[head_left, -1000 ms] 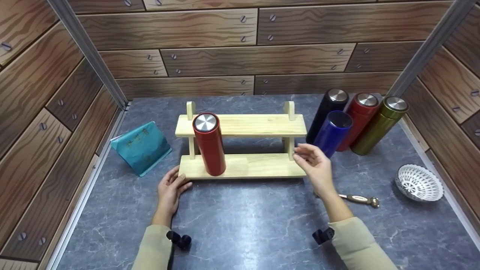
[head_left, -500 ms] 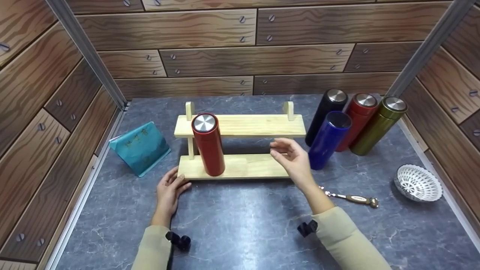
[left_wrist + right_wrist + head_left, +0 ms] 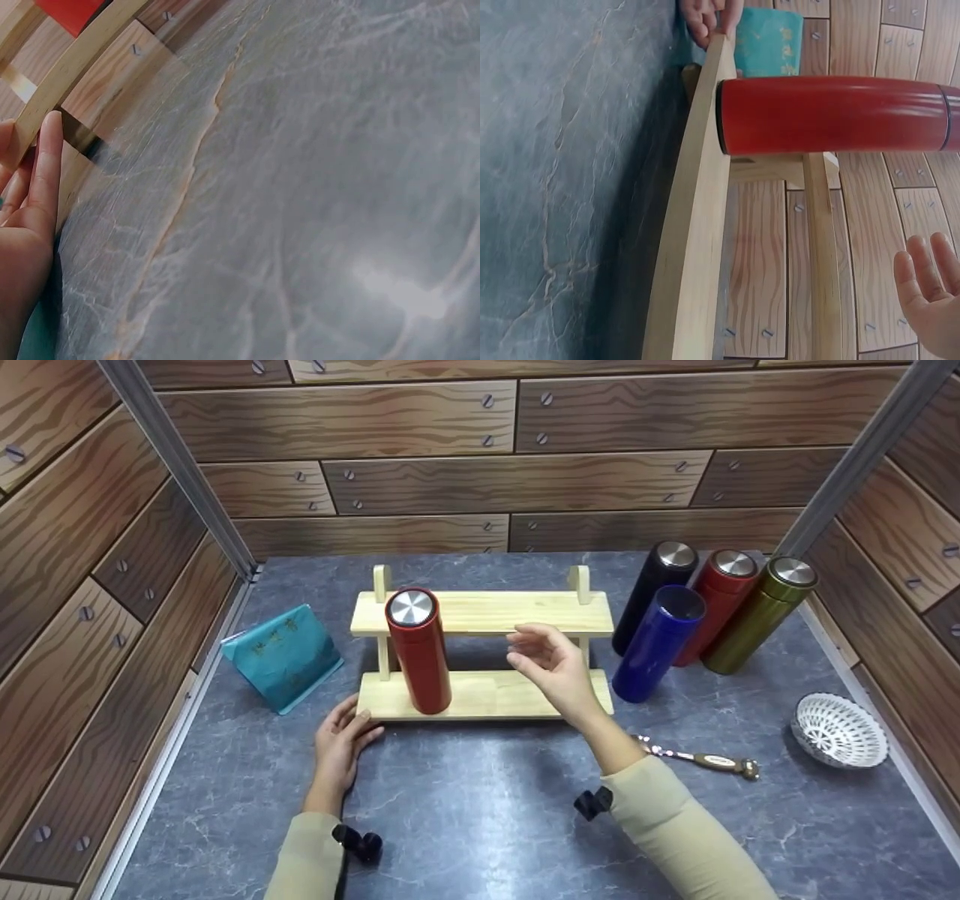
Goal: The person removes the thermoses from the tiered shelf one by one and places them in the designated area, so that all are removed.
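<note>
A two-tier pale wooden shelf rack stands on the table. At its lower left corner my left hand grips the board, thumb on top and fingers at the edge and below, as the left wrist view shows. Upright on the left part of the lower board is a red thermos bottle with a silver cap; in the right wrist view the red bottle appears sideways. My right hand hovers in front of the rack's right half, fingers loosely curved, holding nothing. A blue bottle stands just right of the rack.
Behind the blue bottle stand a black bottle, another red bottle and an olive-green bottle. A brown-handled utensil and a white patterned bowl lie at right. A teal pouch sits left of the rack.
My right hand has moved left, away from the blue bottle's side to in front of the rack. The left hand, the rack and the red bottle on it have stayed in place.
</note>
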A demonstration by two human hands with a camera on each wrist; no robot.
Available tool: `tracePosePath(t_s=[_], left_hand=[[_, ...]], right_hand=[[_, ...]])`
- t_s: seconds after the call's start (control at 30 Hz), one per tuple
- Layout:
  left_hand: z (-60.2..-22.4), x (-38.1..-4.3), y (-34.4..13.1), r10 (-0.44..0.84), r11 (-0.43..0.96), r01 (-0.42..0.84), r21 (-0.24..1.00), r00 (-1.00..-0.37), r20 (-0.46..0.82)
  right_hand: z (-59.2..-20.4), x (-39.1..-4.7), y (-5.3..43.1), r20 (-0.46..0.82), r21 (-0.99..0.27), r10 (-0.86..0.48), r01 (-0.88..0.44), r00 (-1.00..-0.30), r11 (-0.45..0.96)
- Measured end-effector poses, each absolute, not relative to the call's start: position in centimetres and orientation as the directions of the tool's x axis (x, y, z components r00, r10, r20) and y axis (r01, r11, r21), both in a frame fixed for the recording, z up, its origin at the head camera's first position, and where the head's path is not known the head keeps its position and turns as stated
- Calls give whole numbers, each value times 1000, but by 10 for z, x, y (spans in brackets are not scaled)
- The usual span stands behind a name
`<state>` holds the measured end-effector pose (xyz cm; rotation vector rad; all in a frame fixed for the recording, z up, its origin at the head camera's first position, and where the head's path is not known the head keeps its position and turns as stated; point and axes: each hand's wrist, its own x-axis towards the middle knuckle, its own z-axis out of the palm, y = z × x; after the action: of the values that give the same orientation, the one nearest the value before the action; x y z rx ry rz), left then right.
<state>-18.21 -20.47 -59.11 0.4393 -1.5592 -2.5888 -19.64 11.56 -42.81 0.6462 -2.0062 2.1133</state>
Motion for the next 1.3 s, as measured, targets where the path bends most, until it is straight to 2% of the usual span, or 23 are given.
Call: tracePosePath(t_s=[0.63,0.97,1.3], left_hand=[[-592,-182,-204,-238,-470,-62,880,-952,-194],[-591,-183,-205,-227,-472,-39,881,-960,-164],[-591,-182,-204,-233,-484,-53,874,-954,-188]], right_hand=[[-410,-200,73,434,-898,-302,-433,-849,-74],[-402,-203,59,426,-902,-330,-424,-842,-82],[-394,-209,46,376,-918,-365,-397,-851,-21]])
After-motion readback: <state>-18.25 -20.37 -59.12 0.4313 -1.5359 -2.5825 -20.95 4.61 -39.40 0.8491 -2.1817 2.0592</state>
